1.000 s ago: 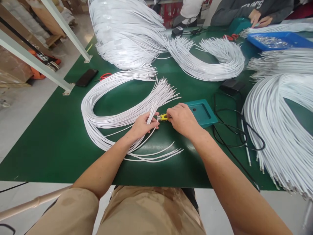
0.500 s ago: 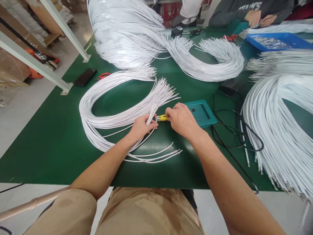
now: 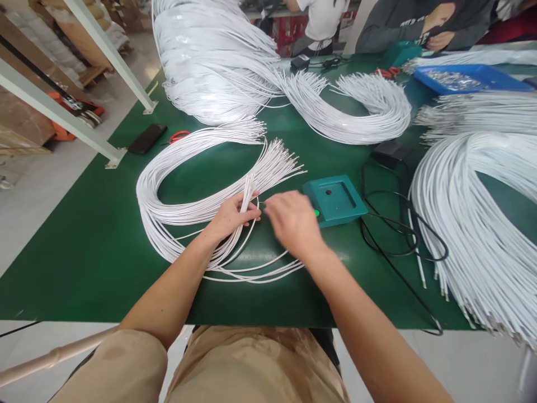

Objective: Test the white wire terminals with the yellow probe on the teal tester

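My left hand is closed around a small bunch of white wires, their ends poking up past the thumb. One wire of the bunch bends toward my right hand, which is curled just to the right and blurred by motion. Its fingers are closed near the wire's tip, and what they hold is hidden. Beside it lies a teal tray-like device with a green light. Behind my left hand a looped bundle of white wires rests on the green table, some loose ends passing under my right wrist.
A large heap of white wires stands at the back, with more bundles at the right. A black cord snakes beside the device. A phone, red-handled scissors and a blue tray are around. Co-workers are across the table.
My right hand has turned and moved slightly down and left. The yellow tool it held by the wire tip no longer shows. My left hand has shifted a little left with the wires.
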Demonstrator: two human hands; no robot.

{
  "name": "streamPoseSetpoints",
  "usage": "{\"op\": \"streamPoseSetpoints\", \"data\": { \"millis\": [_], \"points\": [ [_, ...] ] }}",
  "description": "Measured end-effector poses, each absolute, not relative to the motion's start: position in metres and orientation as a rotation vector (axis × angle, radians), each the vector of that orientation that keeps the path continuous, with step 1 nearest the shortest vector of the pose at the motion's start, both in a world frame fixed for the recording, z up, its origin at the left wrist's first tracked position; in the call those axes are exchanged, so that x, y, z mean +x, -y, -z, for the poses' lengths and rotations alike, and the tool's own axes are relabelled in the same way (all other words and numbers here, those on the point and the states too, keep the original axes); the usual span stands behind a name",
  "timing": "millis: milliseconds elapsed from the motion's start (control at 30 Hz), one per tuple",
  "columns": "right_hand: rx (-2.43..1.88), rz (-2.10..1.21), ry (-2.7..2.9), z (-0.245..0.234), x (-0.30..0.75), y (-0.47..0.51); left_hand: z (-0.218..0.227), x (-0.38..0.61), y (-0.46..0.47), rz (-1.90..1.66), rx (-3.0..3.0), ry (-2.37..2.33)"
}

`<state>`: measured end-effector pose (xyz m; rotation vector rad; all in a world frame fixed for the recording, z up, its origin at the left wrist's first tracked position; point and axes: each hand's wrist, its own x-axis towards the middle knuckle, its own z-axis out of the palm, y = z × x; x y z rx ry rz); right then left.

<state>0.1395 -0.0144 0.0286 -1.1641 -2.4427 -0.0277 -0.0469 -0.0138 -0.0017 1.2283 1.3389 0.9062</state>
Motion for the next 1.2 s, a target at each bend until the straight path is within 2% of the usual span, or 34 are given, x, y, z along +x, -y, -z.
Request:
{"op": "streamPoseSetpoints", "data": {
  "millis": [100,233,300,367,433,467,600,767,867,1000,1200],
  "points": [
    [-0.765,-0.026,2.683,-0.024,0.109,0.041,0.001,-0.053,0.013,-0.939,1.254,-1.303],
    [-0.812,0.03,2.833,-0.022,0.089,0.063,-0.004,-0.055,0.015,-0.901,1.204,-1.245],
    [-0.916,-0.205,2.918,-0.027,0.09,0.068,-0.007,-0.055,0.015,-0.884,1.132,-1.237],
    [-1.036,-0.642,2.933,-0.037,0.095,0.067,-0.008,-0.055,0.016,-0.873,1.081,-1.233],
    [-1.132,-1.077,2.767,-0.049,0.105,0.056,-0.008,-0.056,0.016,-0.862,1.077,-1.223],
    [-1.185,-1.168,2.617,-0.053,0.111,0.047,-0.009,-0.056,0.017,-0.858,1.092,-1.218],
    [-1.494,-1.019,1.84,-0.05,0.128,0.005,-0.012,-0.053,0.02,-0.831,1.211,-1.284],
    [-1.189,-1.368,1.348,-0.024,0.127,-0.012,-0.018,-0.047,0.023,-0.827,1.221,-1.294],
    [-1.074,-1.488,1.192,-0.018,0.123,-0.006,-0.019,-0.046,0.023,-0.851,1.201,-1.266],
    [-1.032,-1.491,1.061,-0.016,0.119,-0.002,-0.019,-0.045,0.022,-0.785,1.236,-1.299],
    [-1.052,-1.578,1.09,-0.017,0.112,0.006,-0.013,-0.04,0.023,-1.038,1.135,-1.244]
  ]
}}
